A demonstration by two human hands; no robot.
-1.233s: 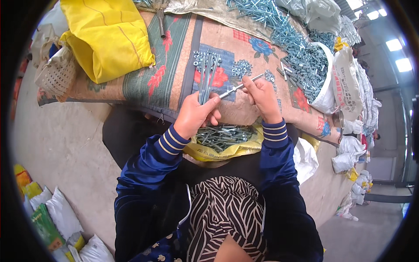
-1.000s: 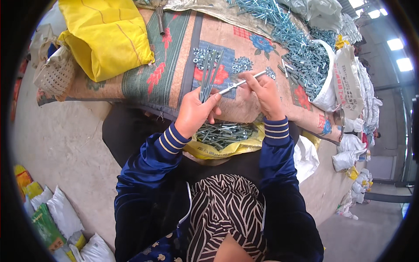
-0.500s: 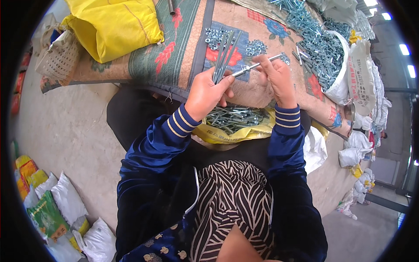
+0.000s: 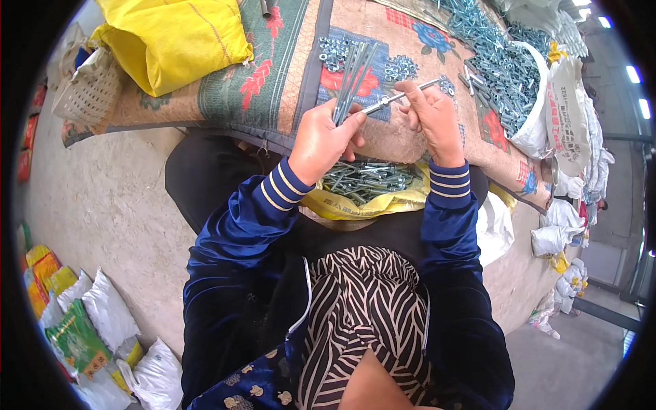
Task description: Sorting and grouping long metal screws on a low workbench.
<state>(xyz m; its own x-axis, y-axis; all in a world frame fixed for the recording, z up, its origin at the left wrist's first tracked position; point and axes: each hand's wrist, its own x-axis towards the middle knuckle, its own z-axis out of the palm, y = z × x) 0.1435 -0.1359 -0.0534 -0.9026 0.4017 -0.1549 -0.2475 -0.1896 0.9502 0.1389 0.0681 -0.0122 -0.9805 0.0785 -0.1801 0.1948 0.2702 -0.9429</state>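
Left hand (image 4: 321, 140) clamped on a bundle of long bolts (image 4: 352, 78) pointing to 12 o'clock; right hand (image 4: 432, 119) pinches one bolt (image 4: 400, 97) held crosswise between both hands, above the yellow bag (image 4: 355, 201). Best to steady the bolt and turn with fingertips only.

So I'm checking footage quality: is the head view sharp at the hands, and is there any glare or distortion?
Head view: both hands, left and right, and the long bolt between them look sharp; the table edge bows from fisheye; ceiling lights are blown out at right; black vignette rings the frame.
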